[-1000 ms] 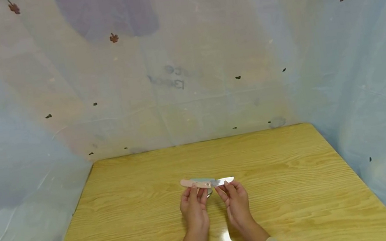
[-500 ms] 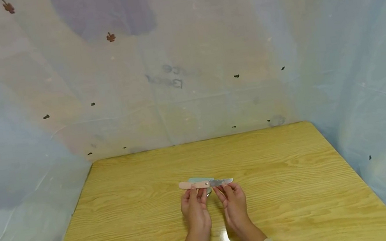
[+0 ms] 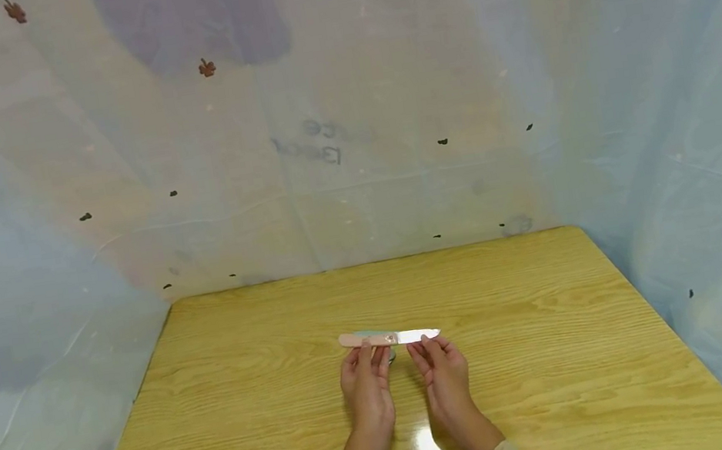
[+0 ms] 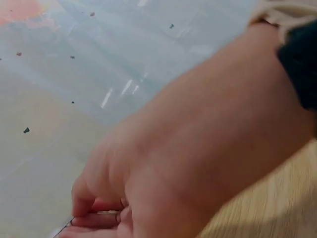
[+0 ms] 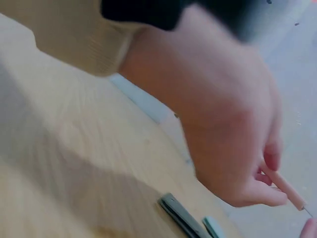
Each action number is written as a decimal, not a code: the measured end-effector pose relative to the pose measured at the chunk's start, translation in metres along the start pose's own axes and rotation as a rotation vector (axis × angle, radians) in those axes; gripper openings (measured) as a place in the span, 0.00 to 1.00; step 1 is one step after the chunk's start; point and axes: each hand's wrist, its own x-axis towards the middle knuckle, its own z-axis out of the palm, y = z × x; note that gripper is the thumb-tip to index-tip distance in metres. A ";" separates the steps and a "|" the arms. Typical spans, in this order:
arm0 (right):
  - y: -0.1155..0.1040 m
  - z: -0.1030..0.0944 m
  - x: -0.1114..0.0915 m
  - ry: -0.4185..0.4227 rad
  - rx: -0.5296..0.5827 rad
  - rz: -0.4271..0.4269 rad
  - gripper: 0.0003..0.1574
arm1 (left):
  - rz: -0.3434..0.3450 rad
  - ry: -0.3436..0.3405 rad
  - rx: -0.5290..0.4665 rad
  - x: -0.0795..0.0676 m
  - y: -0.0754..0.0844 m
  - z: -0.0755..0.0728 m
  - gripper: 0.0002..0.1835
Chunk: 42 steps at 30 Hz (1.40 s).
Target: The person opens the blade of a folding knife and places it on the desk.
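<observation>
A folding knife with a pink handle and a shiny blade is held level above the table, its blade out to the right. My left hand grips the handle between thumb and fingers. At the blade, the thumb and fingers of my right hand pinch it near the tip. The right wrist view shows fingers around the pink handle; in the left wrist view, fingers hold a thin metal edge at the lower left.
Behind the knife lies a mint-green object, partly covered by it. In the right wrist view a dark grey-green bar and a mint piece lie on the wooden table. Pale sheeting surrounds the table.
Both hands and the knife have shifted slightly to the right since half a second ago. The blade has turned from dull to brightly reflecting; both hands keep their hold.
</observation>
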 end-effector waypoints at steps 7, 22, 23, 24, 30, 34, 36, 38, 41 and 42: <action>-0.020 0.000 0.010 -0.025 -0.087 -0.006 0.06 | -0.052 -0.046 0.089 0.007 0.001 0.005 0.15; -0.047 0.006 0.041 -0.026 -0.158 0.006 0.07 | -0.172 -0.175 0.214 0.029 0.013 0.027 0.19; -0.049 0.006 0.043 -0.024 -0.164 0.011 0.08 | -0.179 -0.180 0.224 0.031 0.013 0.028 0.19; -0.050 0.007 0.045 -0.025 -0.175 0.016 0.08 | -0.186 -0.186 0.232 0.033 0.014 0.030 0.18; -0.057 0.009 0.060 -0.033 -0.219 0.054 0.16 | -0.238 -0.186 0.248 0.042 0.014 0.040 0.18; -0.061 0.011 0.068 -0.022 -0.241 0.071 0.18 | -0.255 -0.156 0.237 0.054 0.003 0.044 0.18; -0.062 0.012 0.072 -0.009 -0.245 0.083 0.19 | -0.268 -0.141 0.237 0.060 -0.001 0.045 0.18; -0.061 0.011 0.078 0.003 -0.246 0.103 0.20 | -0.278 -0.125 0.241 0.066 -0.003 0.046 0.17; -0.058 0.010 0.086 0.014 -0.255 0.123 0.21 | -0.288 -0.105 0.254 0.073 -0.006 0.047 0.16; -0.056 0.010 0.088 0.018 -0.256 0.127 0.22 | -0.290 -0.103 0.256 0.074 -0.006 0.047 0.16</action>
